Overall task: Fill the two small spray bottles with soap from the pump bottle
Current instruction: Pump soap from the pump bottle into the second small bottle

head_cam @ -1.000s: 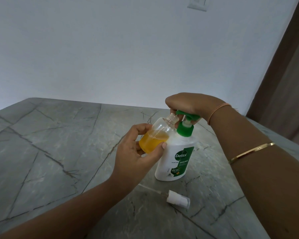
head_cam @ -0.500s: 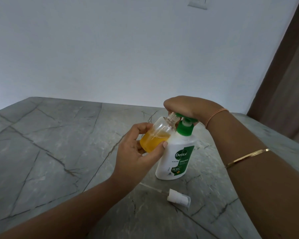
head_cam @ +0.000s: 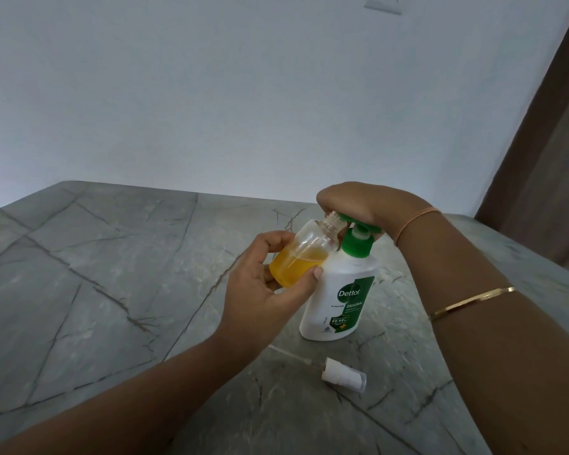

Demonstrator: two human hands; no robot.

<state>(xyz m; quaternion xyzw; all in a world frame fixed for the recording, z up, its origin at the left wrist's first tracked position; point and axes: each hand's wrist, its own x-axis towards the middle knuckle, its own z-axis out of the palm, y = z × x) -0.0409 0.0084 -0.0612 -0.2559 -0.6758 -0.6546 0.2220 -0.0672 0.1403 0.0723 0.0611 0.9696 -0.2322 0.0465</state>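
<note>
1. Nearby, a white spray cap [head_cam: 340, 376] with its thin tube lies on its side on the grey, veined tabletop [head_cam: 96, 257], just in front of the pump bottle [head_cam: 337, 303] and apart from it.
2. The left hand [head_cam: 260, 290] grips the small spray bottle [head_cam: 312, 239] round its lower half, thumb on the near side, fingers [head_cam: 271, 240] behind. The bottle is clear, capless and tilted, with its neck up to the right. Yellow soap [head_cam: 296, 267] fills roughly half of it.
3. Right beside it, the white pump bottle stands upright on the tabletop.
4. The small bottle's open neck sits at the spout of the green pump head [head_cam: 358, 226].
5. The right hand [head_cam: 358, 201] rests on the pump head, fingers curled down over its front. A gold bangle [head_cam: 470, 303] circles that forearm.
6. Behind rises a pale wall [head_cam: 243, 93].
</note>
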